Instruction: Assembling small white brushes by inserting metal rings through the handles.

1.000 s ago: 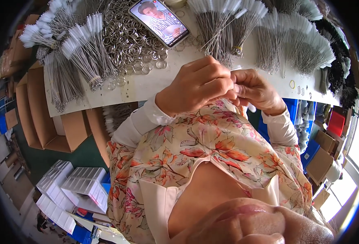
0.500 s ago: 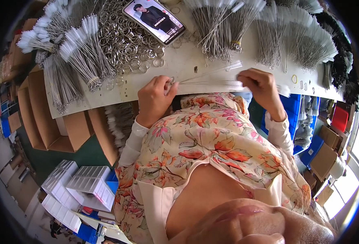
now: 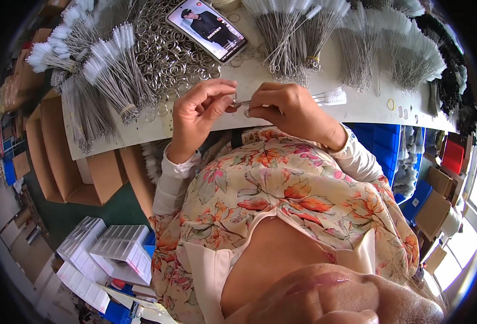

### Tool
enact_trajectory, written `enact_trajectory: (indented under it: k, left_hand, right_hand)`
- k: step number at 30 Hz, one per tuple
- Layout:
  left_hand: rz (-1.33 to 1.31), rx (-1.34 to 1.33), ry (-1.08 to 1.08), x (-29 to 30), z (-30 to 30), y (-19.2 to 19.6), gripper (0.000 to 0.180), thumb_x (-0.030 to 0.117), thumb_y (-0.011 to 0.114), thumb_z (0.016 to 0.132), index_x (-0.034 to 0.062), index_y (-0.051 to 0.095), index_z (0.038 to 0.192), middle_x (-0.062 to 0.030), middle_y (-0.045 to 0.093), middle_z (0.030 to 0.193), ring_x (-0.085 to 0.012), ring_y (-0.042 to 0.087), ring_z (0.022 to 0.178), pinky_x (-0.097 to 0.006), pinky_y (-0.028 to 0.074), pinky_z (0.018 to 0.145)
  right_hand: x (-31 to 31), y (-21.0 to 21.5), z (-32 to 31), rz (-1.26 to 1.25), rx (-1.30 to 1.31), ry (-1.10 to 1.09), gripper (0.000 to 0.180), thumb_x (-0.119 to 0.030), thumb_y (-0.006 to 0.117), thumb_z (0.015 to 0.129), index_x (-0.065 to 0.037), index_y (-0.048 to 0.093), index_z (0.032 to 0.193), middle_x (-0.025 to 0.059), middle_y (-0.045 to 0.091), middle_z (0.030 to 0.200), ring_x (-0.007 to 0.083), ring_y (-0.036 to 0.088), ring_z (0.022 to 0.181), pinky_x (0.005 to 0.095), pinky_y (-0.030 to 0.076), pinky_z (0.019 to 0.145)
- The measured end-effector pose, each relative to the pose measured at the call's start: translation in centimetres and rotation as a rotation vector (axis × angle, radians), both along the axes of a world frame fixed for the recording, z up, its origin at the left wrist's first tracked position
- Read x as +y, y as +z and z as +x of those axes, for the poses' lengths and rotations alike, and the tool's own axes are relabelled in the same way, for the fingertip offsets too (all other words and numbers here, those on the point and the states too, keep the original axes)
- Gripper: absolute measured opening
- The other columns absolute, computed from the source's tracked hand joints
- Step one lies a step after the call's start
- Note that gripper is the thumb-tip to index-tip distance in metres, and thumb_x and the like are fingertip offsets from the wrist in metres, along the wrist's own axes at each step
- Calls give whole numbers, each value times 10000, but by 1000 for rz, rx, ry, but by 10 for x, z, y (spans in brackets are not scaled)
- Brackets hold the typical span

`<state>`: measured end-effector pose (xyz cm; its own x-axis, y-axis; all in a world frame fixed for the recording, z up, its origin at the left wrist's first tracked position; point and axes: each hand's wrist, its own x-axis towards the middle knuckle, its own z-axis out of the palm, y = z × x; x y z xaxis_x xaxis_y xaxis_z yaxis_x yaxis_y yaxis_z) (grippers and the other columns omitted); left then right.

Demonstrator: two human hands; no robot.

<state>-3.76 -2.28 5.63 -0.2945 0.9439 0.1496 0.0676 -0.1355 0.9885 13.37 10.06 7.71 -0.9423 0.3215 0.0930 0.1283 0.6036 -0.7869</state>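
Over the table's near edge, my left hand (image 3: 195, 112) pinches a metal split ring (image 3: 234, 101) between thumb and fingertips. Close against it on the right, my right hand (image 3: 289, 109) is closed around the wire stems of a few thin brushes. Their white bristle ends (image 3: 333, 97) stick out past the right hand, pointing right. The looped stem ends meet the ring between my hands; whether they are threaded on it cannot be made out, since fingers cover part of it.
A pile of metal rings (image 3: 176, 56) lies beyond my left hand, beside a lit phone (image 3: 208, 29). Bundles of white wire brushes (image 3: 111, 70) stand at the left, more brush bundles (image 3: 292, 40) at the back right. Cardboard boxes (image 3: 60, 156) and a blue bin (image 3: 376, 143) sit below the table.
My right hand has moved left from the brushes' bristle ends to their looped ends at the ring. The left hand has shifted slightly, its fingers now raised around the ring.
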Motion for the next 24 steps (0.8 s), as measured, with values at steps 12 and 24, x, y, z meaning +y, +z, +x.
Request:
enact_trajectory:
  k: [12,24]
  left_hand:
    - [142,-84,-13,2,-10,30,263,-128,548,777,-48,609,1020,-133,601,1040,-169,641,854,-236,542,720]
    - [439,375,227,6,-19,76,326,-148,613,708,-99,597,1030,-178,627,991,-216,661,829,-271,550,742]
  right_hand:
    - [-2,20,-14,-380,34,-35,103,-116,645,810,-27,667,858,85,616,764,177,587,640,286,452,568]
    - [-1,74,-53,-790,292,-57,206,-230,609,874,-25,633,881,-21,534,652,31,443,511,183,322,444]
